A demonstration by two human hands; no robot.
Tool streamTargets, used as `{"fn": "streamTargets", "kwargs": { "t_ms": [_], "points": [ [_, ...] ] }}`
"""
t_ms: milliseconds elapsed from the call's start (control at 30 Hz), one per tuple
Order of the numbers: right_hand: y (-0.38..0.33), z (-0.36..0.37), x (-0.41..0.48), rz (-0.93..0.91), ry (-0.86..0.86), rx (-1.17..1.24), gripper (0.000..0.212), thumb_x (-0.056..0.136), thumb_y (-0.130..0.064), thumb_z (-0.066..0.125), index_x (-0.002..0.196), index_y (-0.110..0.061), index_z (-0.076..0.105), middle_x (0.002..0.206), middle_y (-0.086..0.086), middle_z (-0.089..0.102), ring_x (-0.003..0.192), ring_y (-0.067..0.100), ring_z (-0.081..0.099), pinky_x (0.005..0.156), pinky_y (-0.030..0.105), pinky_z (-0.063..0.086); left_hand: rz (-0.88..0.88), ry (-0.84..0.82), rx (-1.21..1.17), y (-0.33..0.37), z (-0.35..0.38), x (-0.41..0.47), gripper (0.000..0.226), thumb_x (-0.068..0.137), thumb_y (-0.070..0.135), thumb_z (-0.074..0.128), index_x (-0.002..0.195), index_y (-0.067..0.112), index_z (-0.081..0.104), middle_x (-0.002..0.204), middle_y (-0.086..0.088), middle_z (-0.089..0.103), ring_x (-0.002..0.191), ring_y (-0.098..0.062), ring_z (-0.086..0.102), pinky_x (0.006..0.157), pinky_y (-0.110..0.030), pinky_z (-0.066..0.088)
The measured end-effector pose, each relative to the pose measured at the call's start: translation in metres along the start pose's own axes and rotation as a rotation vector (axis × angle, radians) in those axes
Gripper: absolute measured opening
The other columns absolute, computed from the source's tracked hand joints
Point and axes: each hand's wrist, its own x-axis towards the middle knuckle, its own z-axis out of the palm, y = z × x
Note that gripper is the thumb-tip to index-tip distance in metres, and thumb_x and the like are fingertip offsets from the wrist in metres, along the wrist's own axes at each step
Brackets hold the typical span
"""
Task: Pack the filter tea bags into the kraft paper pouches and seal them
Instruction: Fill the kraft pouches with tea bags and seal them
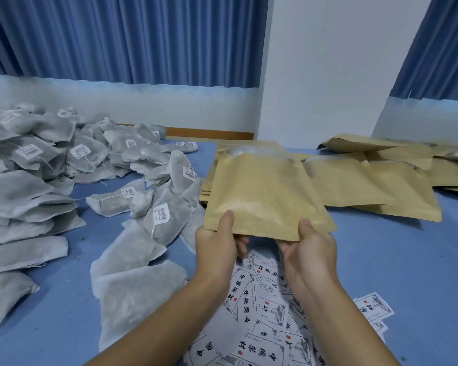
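Near edge: loose heap of printed labels [262, 313], white rectangular paper slips with black characters, lying on the blue cloth table [407, 260].

Above them: left hand [217, 244] and right hand [310, 247], set apart. Each pinches a near corner of one kraft paper pouch [265, 191], thumb on top, fingers curled beneath. The pouch is tan, matte and lightly creased, raised over the table. Something pale shows at its far mouth; cannot tell what.

Left: pile of filter tea bags [64, 159], grey-white fibrous pillows with strings and barcode tags.

Just behind the held pouch: flat pouch stack [205, 188].

Far right: overlapping puffed pouches [368, 186].

Farthest: pleated blue curtain [117, 35].
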Motion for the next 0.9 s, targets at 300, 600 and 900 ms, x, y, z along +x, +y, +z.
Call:
{"fn": "streamTargets", "kwargs": {
  "t_ms": [300, 600, 900],
  "points": [
    [-0.028, -0.014, 0.017, -0.029, 0.040, 0.169, 0.039, 0.099, 0.012, 0.040, 0.113, -0.013, 0.067, 0.105, 0.005, 0.076, 0.097, 0.022, 0.074, 0.077, 0.040, 0.062, -0.107, -0.293, -0.501, 0.006, 0.038, 0.008, 0.043, 0.103, -0.005, 0.042, 0.140, 0.016, 0.051, 0.127, -0.010, 0.069, 0.113, -0.029, 0.068, 0.084, -0.041, 0.060],
    [-0.124, -0.002, 0.111, -0.149, 0.044, 0.439, 0.026, 0.105, -0.012, 0.050, 0.129, -0.010, 0.058, 0.130, 0.008, 0.065, 0.113, 0.022, 0.066, 0.100, 0.041, 0.053, -0.225, -0.478, -0.454, 0.046, 0.183, 0.053, 0.004, 0.103, 0.011, 0.054, 0.105, 0.011, 0.058, 0.092, -0.004, 0.069, 0.083, -0.012, 0.067, 0.094, -0.032, 0.054],
    [-0.062, -0.020, 0.129, -0.245, -0.012, -0.318, 0.040, 0.101, -0.001, 0.049, 0.141, -0.002, 0.050, 0.135, 0.005, 0.061, 0.122, 0.014, 0.059, 0.110, 0.034, 0.044, 0.551, -0.465, 0.597, 0.005, 0.162, 0.048, 0.039, 0.095, 0.000, 0.045, 0.128, 0.010, 0.063, 0.130, -0.002, 0.065, 0.120, -0.016, 0.060, 0.106, -0.021, 0.040]
  ]
}}
